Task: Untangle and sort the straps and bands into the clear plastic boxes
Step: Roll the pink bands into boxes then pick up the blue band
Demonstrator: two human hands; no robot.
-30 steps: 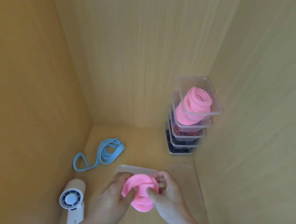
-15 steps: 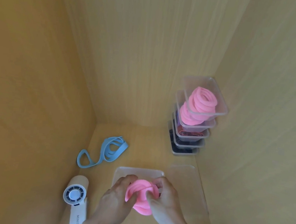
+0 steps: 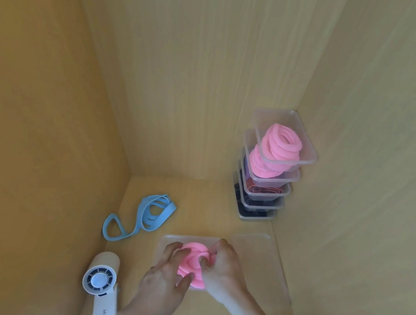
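Both hands are in tight together: left hand (image 3: pixel 163 277) and right hand (image 3: pixel 225 265) curl round the coiled pink band (image 3: pixel 192 259), right over the open clear box (image 3: pixel 167 238). Packing step, I'd say. Next, the coil needs pressing down inside the walls without springing loose. Tangled blue band (image 3: pixel 144 214) waits beside the box.

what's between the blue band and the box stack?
Nothing. In the head view the wooden floor between the blue band and the stack of clear boxes is bare; left hand and right hand grip the pink band nearer the camera, off that line.
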